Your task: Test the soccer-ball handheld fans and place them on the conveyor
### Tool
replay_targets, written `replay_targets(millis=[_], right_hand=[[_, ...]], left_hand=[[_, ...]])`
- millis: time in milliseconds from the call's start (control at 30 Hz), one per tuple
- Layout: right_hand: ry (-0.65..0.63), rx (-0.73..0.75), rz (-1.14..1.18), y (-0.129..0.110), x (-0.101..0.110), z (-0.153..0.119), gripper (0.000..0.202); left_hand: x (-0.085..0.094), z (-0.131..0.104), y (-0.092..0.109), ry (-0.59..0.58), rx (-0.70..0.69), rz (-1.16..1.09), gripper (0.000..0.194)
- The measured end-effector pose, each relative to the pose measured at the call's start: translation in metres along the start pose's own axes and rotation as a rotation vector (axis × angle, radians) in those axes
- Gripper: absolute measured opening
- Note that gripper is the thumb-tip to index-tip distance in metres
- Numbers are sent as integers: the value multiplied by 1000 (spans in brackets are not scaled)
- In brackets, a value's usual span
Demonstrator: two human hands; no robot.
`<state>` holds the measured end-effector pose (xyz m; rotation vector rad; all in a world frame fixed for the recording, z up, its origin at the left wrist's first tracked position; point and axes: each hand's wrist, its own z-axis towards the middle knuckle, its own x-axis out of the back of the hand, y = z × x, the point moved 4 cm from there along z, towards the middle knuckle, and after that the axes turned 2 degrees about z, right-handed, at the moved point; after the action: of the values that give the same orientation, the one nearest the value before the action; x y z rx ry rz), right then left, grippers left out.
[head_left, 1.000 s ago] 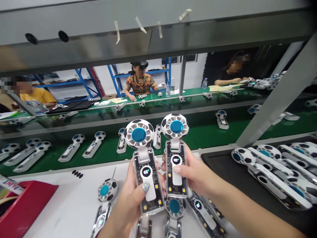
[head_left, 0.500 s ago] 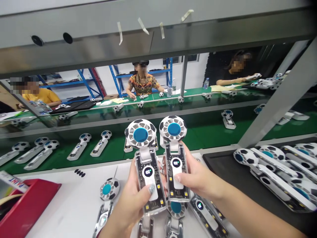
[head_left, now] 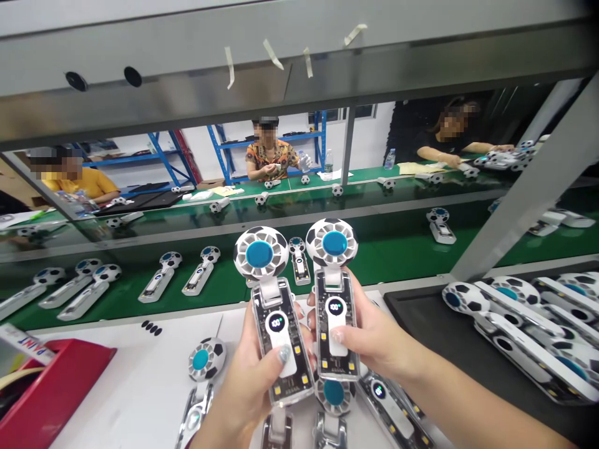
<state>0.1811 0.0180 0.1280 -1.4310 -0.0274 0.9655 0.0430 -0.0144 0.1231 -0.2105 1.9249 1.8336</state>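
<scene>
The left hand (head_left: 253,368) was found grasping one soccer-patterned device, the left-hand unit (head_left: 276,321), and the right hand (head_left: 374,333) grasping a second, the right-hand unit (head_left: 335,305). Both were held up off the white worktop (head_left: 135,380), side by side and near each other, ball-patterned heads uppermost and fronts toward the camera. On the left-hand unit the thumb reached in from the left edge, its tip on the white panel below the round display, while the other fingers passed behind the body. On the right-hand unit the thumb entered from the right edge and likewise rested on the panel under the display, other fingers behind. Fingertips showed in the gap between the two bodies; contact with the rear faces could not be verified. Each display read 100 with a green dot. Both heads stood clear above the fingers, the left one leaning slightly outward. Further units (head_left: 333,393) lay below the hands, a black tray (head_left: 421,318) bearing similar units (head_left: 528,335) stood to the right, and a green belt (head_left: 384,262) ran beyond.
</scene>
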Motion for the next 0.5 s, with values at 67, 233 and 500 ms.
replay_targets(millis=[67,233,500], right_hand=[[2,0,-3,1,0,0,74],[22,27,-28,-1,1,-2,73],[111,291,-159,-19,-1,-11,47]], left_hand=[[-1,0,0,-14,-6,-12,68],[1,-2,1,20,-61,11,64],[-16,-10,16,-38,-177,-46,41]])
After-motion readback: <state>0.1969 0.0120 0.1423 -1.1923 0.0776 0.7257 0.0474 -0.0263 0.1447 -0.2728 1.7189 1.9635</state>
